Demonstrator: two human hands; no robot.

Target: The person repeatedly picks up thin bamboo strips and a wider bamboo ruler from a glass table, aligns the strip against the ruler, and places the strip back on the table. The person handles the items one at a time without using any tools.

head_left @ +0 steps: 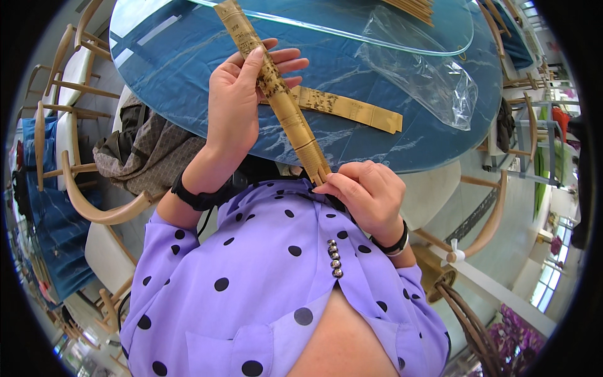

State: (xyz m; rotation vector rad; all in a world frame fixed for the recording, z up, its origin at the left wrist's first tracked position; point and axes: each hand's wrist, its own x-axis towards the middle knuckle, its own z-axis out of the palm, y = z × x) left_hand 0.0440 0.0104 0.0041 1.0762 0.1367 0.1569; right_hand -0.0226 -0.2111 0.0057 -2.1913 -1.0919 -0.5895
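A long gold paper sleeve (286,110) with dark printed patterns slants across the middle, from the far edge of the table down toward my purple shirt. My left hand (235,94) holds its upper half, thumb pressed on the front and the other fingers stretched out behind. At the sleeve's near end, which looks split or folded, my right hand (367,191) pinches it between thumb and fingertips. Whether anything is inside the sleeve I cannot tell. Behind it, a second gold sleeve (364,113) lies flat on the blue tabletop, partly hidden by the held one.
The round table (182,69) has a blue marbled top with a glass turntable (301,24) on it. Several thin wooden sticks (414,7) lie at the far right, beside a crumpled clear plastic bag (433,81). A patterned grey-brown bag (151,147) and wooden chairs (113,213) stand at the left.
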